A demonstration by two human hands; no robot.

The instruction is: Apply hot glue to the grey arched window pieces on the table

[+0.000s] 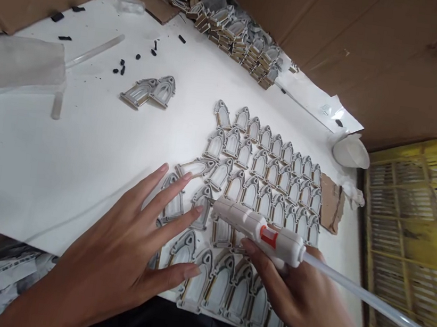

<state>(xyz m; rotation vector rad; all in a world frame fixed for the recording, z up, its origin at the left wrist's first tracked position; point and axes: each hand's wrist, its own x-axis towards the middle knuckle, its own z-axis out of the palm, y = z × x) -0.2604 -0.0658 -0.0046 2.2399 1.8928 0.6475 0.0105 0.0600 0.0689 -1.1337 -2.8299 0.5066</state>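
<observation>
while left hand (124,234) spreads, right (300,292) grips glue gun (246,221).

1. Right of centre, the right hand (302,290) hides most of the grip of the glue gun (243,218).
2. The translucent glue stick (377,303) runs out past the right edge.
3. Below centre, the left hand (128,235) partly covers several arched window frames (174,207).
4. The yellow crate (406,236) is cut at the right edge, the plastic bag (18,65) at the left.
5. Print on the crumpled paper (2,277), lower left, is unreadable.
</observation>
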